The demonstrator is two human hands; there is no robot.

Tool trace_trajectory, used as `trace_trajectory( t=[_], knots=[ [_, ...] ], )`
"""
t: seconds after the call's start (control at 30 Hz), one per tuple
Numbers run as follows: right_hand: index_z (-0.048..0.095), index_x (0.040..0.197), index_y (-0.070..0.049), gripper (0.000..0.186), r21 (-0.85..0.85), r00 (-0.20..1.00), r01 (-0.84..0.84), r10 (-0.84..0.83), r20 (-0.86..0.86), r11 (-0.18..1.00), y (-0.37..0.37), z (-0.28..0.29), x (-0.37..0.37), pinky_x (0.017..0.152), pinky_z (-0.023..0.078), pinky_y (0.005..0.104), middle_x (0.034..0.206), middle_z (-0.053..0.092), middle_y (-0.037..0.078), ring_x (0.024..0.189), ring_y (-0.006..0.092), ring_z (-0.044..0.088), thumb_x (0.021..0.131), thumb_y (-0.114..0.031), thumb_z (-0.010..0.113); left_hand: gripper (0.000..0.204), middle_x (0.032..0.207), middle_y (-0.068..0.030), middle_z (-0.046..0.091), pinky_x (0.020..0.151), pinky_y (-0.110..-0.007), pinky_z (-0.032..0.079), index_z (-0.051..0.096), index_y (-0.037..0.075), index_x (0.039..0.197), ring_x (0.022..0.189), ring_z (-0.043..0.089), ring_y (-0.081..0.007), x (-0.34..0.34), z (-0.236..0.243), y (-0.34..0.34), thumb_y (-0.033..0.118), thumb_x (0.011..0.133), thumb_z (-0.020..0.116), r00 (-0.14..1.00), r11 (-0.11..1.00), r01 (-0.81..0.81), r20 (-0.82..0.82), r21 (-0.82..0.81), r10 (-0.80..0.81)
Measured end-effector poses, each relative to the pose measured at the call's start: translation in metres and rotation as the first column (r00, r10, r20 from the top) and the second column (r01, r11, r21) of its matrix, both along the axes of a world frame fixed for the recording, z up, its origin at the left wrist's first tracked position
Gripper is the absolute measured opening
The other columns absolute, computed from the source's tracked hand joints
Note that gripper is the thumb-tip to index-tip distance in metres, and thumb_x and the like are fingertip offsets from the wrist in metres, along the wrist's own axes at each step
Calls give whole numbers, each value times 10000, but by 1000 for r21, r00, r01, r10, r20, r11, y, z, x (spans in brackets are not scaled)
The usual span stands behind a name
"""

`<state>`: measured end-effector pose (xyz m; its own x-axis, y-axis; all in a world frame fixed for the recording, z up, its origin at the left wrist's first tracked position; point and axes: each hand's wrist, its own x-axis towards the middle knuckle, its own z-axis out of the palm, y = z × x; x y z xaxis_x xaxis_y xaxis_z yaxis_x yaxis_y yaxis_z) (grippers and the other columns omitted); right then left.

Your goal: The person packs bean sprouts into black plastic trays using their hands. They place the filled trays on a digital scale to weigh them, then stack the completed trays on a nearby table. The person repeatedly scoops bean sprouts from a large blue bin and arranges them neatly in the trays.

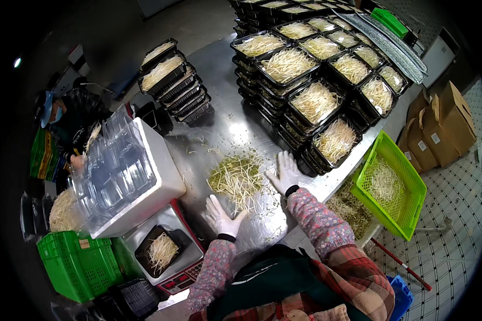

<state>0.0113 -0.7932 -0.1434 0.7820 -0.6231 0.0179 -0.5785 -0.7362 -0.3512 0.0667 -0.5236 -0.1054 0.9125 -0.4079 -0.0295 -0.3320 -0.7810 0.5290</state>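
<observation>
Sprouts (233, 179) were heaped on the table (217, 69) toward its near edge, between left hand (221, 218) and right hand (286, 174). Fingers on both were open and spread at the heap's sides. Filled trays (277, 88) stood stacked along the right edge, basket (414, 192) just off it. Box (168, 160) of lids (115, 166) was by the left edge; scale (172, 219) with tray (156, 232) of sprouts, near left corner.
</observation>
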Motion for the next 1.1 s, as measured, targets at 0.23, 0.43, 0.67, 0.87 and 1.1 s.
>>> trace_trajectory(
  t=[0.23,0.43,0.67,0.87,1.1],
  knots=[
    [331,1506,-141,666,129,866,-405,335,372,905,19,26,53,1203,108,477,1575,268,158,1460,366,207,952,-468,504,959,1610,-179,106,1179,-569,58,44,62,1553,1493,85,-341,22,-21,-14,504,894,584,955,954,-295,-5,-55,295],
    [326,1508,-132,652,138,884,-465,449,131,874,6,0,121,1208,105,441,1587,248,135,1479,341,161,964,-444,505,787,1609,-126,177,1187,-545,63,109,152,1563,1489,127,-326,74,-34,-50,422,952,525,928,926,-372,-44,-67,370],
    [475,1412,-114,521,88,859,-299,228,459,950,-49,-11,218,1160,204,519,1502,391,180,1407,327,337,952,-349,539,666,1556,-155,296,1177,-548,107,271,81,1513,1465,199,-361,71,-44,-41,264,937,550,927,892,-347,41,-289,374],
    [361,1476,-92,708,24,773,-617,600,207,786,6,-31,326,1194,166,458,1556,297,173,1455,320,240,922,-504,518,719,1571,-168,244,1176,-559,87,216,60,1521,1471,171,-356,88,-59,-35,279,930,562,804,802,-584,49,-125,593],
    [577,1326,-113,442,222,237,-958,935,263,180,50,-18,231,1175,218,470,1452,486,82,1415,294,340,972,-364,493,669,1569,-177,254,1178,-558,62,188,63,1533,1469,170,-367,88,-57,-32,231,964,496,877,867,-477,-14,-144,480]
  ],
)
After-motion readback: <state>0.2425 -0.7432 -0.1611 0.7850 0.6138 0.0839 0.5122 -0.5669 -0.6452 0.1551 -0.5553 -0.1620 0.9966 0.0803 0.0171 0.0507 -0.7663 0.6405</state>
